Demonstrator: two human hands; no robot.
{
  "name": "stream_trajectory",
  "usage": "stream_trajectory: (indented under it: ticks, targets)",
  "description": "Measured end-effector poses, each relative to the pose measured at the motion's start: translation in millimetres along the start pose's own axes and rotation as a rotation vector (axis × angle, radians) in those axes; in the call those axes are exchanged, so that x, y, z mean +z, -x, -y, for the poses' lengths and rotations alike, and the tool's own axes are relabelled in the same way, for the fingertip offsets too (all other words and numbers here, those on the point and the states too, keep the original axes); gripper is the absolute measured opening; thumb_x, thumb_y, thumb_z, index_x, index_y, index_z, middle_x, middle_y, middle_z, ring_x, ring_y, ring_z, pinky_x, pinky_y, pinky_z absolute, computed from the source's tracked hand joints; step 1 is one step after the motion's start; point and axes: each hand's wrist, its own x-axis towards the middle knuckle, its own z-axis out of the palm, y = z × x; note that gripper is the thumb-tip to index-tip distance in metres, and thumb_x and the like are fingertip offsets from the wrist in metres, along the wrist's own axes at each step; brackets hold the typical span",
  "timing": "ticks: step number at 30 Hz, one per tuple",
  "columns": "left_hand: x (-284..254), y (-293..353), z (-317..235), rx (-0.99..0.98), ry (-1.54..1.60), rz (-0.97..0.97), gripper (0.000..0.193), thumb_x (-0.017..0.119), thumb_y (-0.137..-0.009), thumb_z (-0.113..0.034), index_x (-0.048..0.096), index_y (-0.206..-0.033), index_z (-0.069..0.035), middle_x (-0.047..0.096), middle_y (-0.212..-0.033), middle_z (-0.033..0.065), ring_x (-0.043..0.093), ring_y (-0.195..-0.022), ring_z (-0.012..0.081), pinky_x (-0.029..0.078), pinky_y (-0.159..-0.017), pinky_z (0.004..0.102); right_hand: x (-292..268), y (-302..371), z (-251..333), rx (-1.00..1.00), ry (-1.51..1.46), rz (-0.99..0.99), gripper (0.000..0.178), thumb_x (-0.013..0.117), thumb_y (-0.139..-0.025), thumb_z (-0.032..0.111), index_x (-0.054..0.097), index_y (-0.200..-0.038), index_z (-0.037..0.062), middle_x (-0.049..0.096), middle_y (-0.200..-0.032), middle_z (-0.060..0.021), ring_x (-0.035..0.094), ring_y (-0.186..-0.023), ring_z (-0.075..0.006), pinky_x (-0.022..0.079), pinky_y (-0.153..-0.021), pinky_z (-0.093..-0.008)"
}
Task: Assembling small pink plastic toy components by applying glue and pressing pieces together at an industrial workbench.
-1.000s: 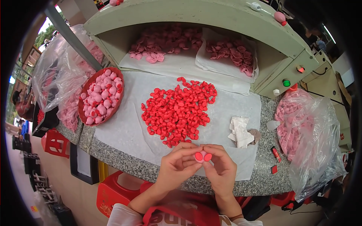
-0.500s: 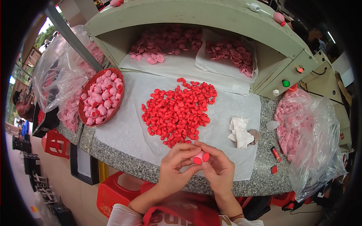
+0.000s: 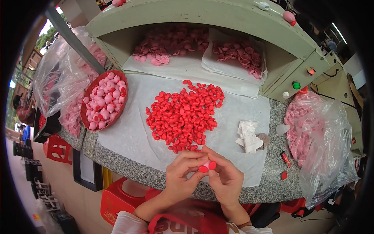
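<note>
A small pink rubbery toy part (image 3: 207,164) with two round red feet is pinched between my hands above the front edge of the worktop. My left hand (image 3: 181,171) grips it from the left with thumb and fingers. From the right, my right hand (image 3: 226,175) closes on it, thumb beside the right red foot. My fingers cover much of its pink body. Just beyond my fingertips, a heap of small red double-lobed pieces (image 3: 183,117) lies on white paper (image 3: 130,146).
A red basket (image 3: 118,114) of pink-and-red parts stands left. Behind is a pale green cabinet (image 3: 187,13) with pink pieces inside. Crumpled white paper (image 3: 249,137), a red-and-black lighter-like item (image 3: 285,159) and a plastic bag of pink pieces (image 3: 337,134) lie right.
The pink part has turned slightly, its red feet now sitting more level and farther apart. My right hand has shifted a little; both hands stay in nearly the same place.
</note>
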Motion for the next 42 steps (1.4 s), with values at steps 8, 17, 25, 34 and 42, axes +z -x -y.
stream_trajectory:
  ticks: [8, 17, 25, 34, 42]
  targets:
    - [-0.4, 0.4, -1.6, 0.098, -0.165, -0.009, 0.028, 0.060, -0.069, 0.012, 0.056, -0.095, 0.004, 0.049, -0.101, 0.0154, 0.055, -0.092, 0.0202, 0.052, -0.074, 0.0266, 1.1, 1.6, -1.1, -0.016, 0.034, -0.005, 0.040, 0.049, -0.071, -0.013, 0.050, -0.110, -0.0031, 0.049, -0.117, -0.0193, 0.051, -0.104, -0.0193, 0.043, -0.084, -0.0268]
    - [-1.0, 1.5, -0.3, -0.324, 0.519, 0.015, 0.036, 0.062, -0.071, 0.006, 0.051, -0.105, 0.002, 0.051, -0.104, 0.0125, 0.054, -0.095, 0.0185, 0.045, -0.084, 0.0289, -1.7, -2.0, 12.3, 0.062, -0.041, -0.074, 0.028, 0.050, -0.075, -0.009, 0.053, -0.102, -0.0034, 0.050, -0.112, -0.0219, 0.051, -0.103, -0.0241, 0.041, -0.087, -0.0331]
    - [0.1, -1.3, 8.1, -0.396, 0.681, 0.023, 0.038, 0.059, -0.074, 0.004, 0.047, -0.109, 0.001, 0.052, -0.110, 0.0149, 0.052, -0.101, 0.0204, 0.043, -0.085, 0.0307, -8.7, -0.8, -2.7, 0.010, -0.118, -0.068, 0.019, 0.054, -0.074, -0.008, 0.056, -0.092, -0.0020, 0.048, -0.111, -0.0164, 0.049, -0.100, -0.0216, 0.039, -0.086, -0.0337]
    - [-1.6, -0.2, 18.6, -0.349, 0.656, 0.028, 0.033, 0.062, -0.073, 0.001, 0.050, -0.104, 0.000, 0.053, -0.107, 0.0155, 0.052, -0.099, 0.0205, 0.043, -0.086, 0.0310, -10.8, -3.9, -2.7, -0.079, -0.011, -0.020, 0.022, 0.056, -0.070, -0.012, 0.059, -0.088, 0.0002, 0.049, -0.110, -0.0173, 0.049, -0.099, -0.0216, 0.039, -0.086, -0.0344]
    - [-1.3, -0.6, 19.0, -0.382, 0.749, 0.048, 0.030, 0.058, -0.076, 0.001, 0.050, -0.105, 0.000, 0.054, -0.103, 0.0107, 0.053, -0.097, 0.0170, 0.044, -0.082, 0.0277, -7.7, -6.0, -0.5, -0.081, 0.104, -0.038, 0.016, 0.057, -0.069, -0.010, 0.058, -0.081, 0.0001, 0.051, -0.107, -0.0166, 0.052, -0.094, -0.0211, 0.040, -0.085, -0.0325]
